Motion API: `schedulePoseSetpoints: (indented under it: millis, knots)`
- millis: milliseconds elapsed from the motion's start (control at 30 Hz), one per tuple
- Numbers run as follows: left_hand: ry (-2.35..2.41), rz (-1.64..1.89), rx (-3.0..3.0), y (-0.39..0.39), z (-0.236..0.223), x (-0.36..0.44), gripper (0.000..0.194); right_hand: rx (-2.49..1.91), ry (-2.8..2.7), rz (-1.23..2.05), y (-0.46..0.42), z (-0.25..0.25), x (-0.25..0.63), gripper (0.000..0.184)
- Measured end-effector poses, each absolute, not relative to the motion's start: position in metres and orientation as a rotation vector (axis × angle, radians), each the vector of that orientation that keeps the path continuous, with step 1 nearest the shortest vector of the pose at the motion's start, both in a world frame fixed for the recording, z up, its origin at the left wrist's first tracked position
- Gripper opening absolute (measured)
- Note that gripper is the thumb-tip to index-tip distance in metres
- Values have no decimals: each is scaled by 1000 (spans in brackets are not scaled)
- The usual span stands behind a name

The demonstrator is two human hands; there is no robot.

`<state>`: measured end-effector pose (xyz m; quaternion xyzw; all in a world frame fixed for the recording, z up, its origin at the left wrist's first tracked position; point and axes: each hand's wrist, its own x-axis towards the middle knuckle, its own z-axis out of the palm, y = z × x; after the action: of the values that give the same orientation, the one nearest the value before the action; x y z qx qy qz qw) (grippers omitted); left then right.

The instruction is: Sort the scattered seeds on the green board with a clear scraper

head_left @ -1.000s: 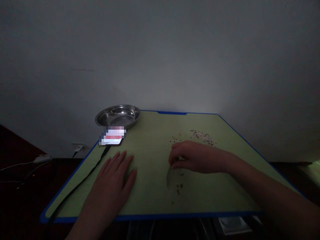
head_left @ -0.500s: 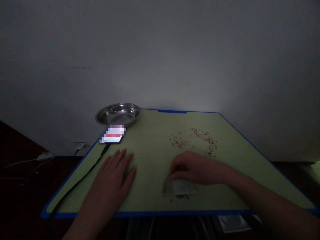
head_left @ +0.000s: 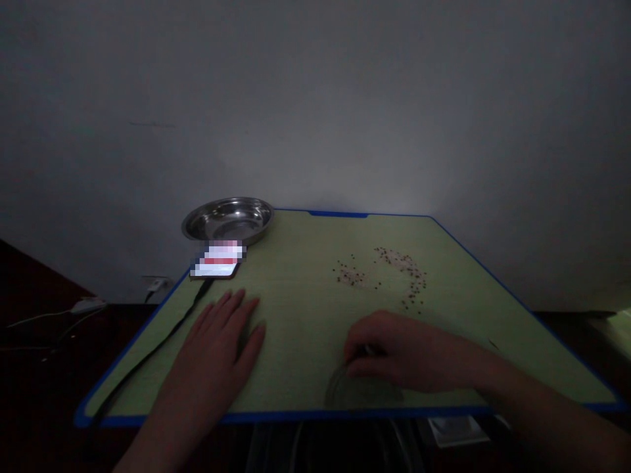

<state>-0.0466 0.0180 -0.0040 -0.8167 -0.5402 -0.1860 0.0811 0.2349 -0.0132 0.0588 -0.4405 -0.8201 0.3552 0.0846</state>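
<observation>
The room is dim. My left hand (head_left: pixel 221 348) lies flat on the green table (head_left: pixel 305 315) with its fingers stretched out, holding nothing. My right hand (head_left: pixel 394 355) is curled, fingers pressed down on a small clear plastic bag (head_left: pixel 352 393) that lies near the table's front edge. Small dark seeds (head_left: pixel 394 269) are scattered on the table beyond my right hand, in two loose patches.
A steel bowl (head_left: pixel 227 220) sits at the table's far left corner, with a phone (head_left: pixel 217 263) in front of it. A dark cable (head_left: pixel 148 358) runs along the left edge. The table has a blue rim and stands against a pale wall.
My right hand has slid toward me, dragging the clear bag to the table's front edge and uncovering more seeds. My left hand has stayed flat in place.
</observation>
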Motion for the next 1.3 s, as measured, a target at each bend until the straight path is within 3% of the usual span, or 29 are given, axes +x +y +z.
schedulePoseSetpoints:
  millis: [200,567,833,1067,1300]
  knots:
    - [-1634,-570,-2444,19,-7,-47,56,-1411,-2358,921,-13,74,256,15]
    - [-1605,-575,-2453,24,-14,-54,61,-1838,-1786,521,-19,86,368,37]
    - [-1544,-616,-2434,31,-24,-61,57,-1834,-1959,610,-18,59,370,39]
    - [-1630,-638,-2397,17,-2,-52,51,-1674,-2030,662,5,46,338,37]
    - [-2145,-613,-2155,57,63,-69,57,-1589,-1830,657,18,24,347,39]
